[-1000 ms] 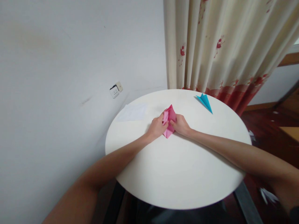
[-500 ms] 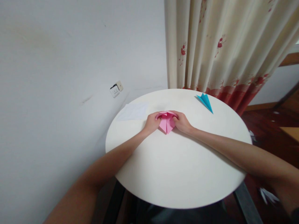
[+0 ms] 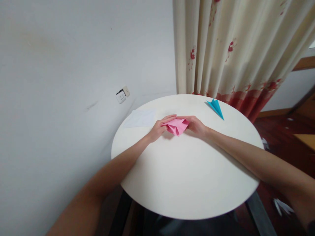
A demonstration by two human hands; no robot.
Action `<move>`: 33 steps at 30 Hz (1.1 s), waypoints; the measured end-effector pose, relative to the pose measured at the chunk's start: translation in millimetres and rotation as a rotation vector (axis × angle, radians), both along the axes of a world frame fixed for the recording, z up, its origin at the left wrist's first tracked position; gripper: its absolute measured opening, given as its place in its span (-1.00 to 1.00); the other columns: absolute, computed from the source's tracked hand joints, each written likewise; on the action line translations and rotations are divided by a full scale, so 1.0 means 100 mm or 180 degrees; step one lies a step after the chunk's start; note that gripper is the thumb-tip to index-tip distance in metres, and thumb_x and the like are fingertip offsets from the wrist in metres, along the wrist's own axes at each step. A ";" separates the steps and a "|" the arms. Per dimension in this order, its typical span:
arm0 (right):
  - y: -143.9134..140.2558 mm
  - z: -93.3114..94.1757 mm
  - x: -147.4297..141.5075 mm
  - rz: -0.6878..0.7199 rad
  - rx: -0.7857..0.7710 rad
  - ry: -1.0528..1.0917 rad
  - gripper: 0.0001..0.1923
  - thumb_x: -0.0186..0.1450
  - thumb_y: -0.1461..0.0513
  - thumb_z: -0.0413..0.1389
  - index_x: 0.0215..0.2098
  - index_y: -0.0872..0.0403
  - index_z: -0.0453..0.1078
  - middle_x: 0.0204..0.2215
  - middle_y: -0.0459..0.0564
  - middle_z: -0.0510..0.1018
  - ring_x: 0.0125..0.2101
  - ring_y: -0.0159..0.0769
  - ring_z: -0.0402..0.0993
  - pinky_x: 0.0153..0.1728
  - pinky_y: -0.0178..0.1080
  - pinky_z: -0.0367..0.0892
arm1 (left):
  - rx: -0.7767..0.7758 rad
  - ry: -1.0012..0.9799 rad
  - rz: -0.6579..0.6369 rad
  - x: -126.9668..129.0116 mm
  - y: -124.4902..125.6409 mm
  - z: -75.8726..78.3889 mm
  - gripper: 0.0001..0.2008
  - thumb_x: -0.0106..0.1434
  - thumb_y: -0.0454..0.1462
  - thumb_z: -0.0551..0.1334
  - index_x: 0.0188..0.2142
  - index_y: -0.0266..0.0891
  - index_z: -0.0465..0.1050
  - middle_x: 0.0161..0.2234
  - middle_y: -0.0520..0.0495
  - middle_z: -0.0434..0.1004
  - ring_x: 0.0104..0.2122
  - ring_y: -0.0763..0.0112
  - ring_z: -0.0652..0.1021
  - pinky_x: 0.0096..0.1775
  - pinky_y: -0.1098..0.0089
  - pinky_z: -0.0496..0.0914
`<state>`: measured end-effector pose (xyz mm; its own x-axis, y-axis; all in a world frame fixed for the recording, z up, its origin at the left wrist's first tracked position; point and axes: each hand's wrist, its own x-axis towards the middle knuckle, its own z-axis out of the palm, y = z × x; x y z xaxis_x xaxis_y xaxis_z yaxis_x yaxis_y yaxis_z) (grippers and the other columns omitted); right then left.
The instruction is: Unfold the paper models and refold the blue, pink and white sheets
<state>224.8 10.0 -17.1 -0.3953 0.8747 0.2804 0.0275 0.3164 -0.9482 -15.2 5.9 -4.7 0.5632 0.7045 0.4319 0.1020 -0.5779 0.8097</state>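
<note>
Beside pink paper (image 3: 176, 126), white sheet (image 3: 140, 118), blue plane (image 3: 216, 107)

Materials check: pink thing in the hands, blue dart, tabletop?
Pink folded piece: looks like thin matte paper, with sharp creases and flat facets, pinched by left hand and right hand. Blue dart: likewise creased paper, matte. Round table: smooth off-white top with a soft sheen, probably laminate or painted board; cannot tell which.
</note>
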 end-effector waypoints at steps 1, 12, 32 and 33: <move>0.00 0.01 0.01 0.0090 -0.0154 0.0092 -0.47 0.38 0.03 -0.05 0.13 0.11 0.51 -0.09 0.19 0.63 -0.17 -0.06 0.54 -0.21 -0.10 0.44 | 0.0019 0.0066 0.0004 0.00 -0.02 0.02 -0.52 0.32 -0.17 0.24 0.22 -0.10 0.45 0.35 -0.12 0.26 0.35 0.10 0.24 0.32 0.10 0.17; 0.15 -0.21 -0.01 -0.0222 0.0384 -0.0672 -0.54 0.23 0.26 0.19 0.09 0.21 0.52 -0.12 0.11 0.65 -0.27 -0.23 0.51 -0.18 -0.20 0.39 | 0.0512 0.0990 0.0772 0.01 0.15 -0.22 -0.67 0.35 -0.15 0.27 0.03 -0.23 0.60 0.21 -0.23 0.40 0.18 0.15 0.46 0.24 0.17 0.32; 0.01 -0.30 -0.15 -0.0073 0.1659 -0.3054 -0.34 0.51 0.07 -0.19 0.45 0.29 -0.01 0.41 0.33 0.09 0.41 0.01 -0.01 0.36 0.12 -0.06 | 0.0688 0.2718 0.0487 0.11 0.06 -0.31 -0.42 0.52 -0.05 -0.13 0.43 -0.22 0.03 0.45 -0.23 -0.07 0.45 0.19 -0.03 0.38 0.04 -0.22; 0.01 -0.29 -0.15 -0.0058 0.1648 -0.3067 -0.33 0.51 0.06 -0.20 0.45 0.29 -0.02 0.41 0.33 0.09 0.41 0.01 -0.02 0.36 0.12 -0.05 | 0.0642 0.2691 0.0502 0.11 0.07 -0.31 -0.42 0.53 -0.06 -0.15 0.43 -0.21 0.03 0.45 -0.22 -0.06 0.45 0.22 -0.02 0.38 0.06 -0.22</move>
